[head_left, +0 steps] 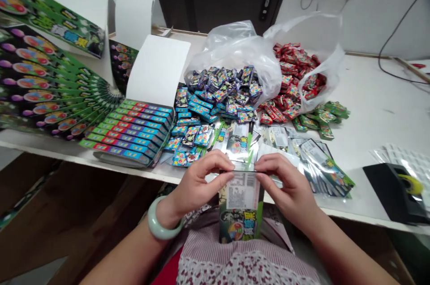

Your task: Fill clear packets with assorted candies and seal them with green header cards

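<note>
Both hands pinch the top edge of a flat printed candy packet (240,213), which hangs down in front of my apron. My left hand (204,179), below a pale green bangle (157,220), grips the upper left corner between thumb and fingers. At the upper right corner, my right hand (285,182) holds it the same way. A white label panel with small print covers the packet's upper part; a green and black design fills the lower part. Just beyond my fingers lie more flat packets (239,139), and another fanned pile of packets (327,166) lies to the right.
Purple boxes (228,83) and red boxes (289,72) spill from plastic bags, with blue boxes (198,108) and green boxes (322,117) beside them. A filled display box (131,130) stands left, near fanned printed cards (50,83). A black tape dispenser (393,191) sits right.
</note>
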The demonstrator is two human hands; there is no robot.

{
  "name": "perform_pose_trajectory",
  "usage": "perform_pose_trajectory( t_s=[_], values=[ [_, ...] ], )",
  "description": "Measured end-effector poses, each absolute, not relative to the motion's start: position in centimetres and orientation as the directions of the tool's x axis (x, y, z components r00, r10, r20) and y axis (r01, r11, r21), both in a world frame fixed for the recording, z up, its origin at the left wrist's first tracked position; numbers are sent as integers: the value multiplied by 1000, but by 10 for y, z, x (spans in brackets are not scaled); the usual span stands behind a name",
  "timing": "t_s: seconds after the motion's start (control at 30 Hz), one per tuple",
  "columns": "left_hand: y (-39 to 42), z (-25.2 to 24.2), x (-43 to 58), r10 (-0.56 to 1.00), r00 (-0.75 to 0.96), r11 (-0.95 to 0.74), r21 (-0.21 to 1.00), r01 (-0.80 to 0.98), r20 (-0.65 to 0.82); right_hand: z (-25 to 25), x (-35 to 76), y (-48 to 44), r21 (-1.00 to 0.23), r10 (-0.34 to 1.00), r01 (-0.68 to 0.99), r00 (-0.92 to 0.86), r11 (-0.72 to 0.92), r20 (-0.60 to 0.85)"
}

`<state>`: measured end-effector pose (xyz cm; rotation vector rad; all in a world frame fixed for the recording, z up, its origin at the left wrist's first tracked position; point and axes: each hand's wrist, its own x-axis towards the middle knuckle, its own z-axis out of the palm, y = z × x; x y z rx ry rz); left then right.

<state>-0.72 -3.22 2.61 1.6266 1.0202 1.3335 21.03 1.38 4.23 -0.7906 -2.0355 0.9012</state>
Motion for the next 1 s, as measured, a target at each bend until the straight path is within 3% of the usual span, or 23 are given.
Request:
perform_pose_trajectory(
  t_s=[0.2, 0.33, 0.4, 0.47, 0.57, 0.77, 1.0],
  values=[
    [-29, 25, -5, 960, 81, -280, 946, 164, 270, 40, 203, 12, -828, 785, 171, -464, 535, 411],
    [-21, 20, -3, 953, 28, -300, 934, 195, 300, 29, 222, 43, -930, 814, 139, -539, 339, 216],
    [-17, 17, -3, 955, -18, -285, 930, 233, 297, 17, 244, 71, -925, 893, 306, -444, 225, 70],
    [-14, 15, -1, 957, -51, -263, 928, 265, 286, 2, 268, 97, -772, 975, 619, -224, 144, 2],
    [-11, 14, 2, 960, -68, -243, 929, 278, 272, -20, 291, 122, -641, 988, 763, -147, 77, -56],
    [-7, 17, 5, 962, -81, -227, 930, 289, 260, -40, 294, 122, -605, 977, 796, -154, 37, -144],
    [-4, 16, 7, 960, -40, -263, 939, 224, 278, -32, 314, 119, -717, 962, 696, -174, -30, -209]
  ],
)
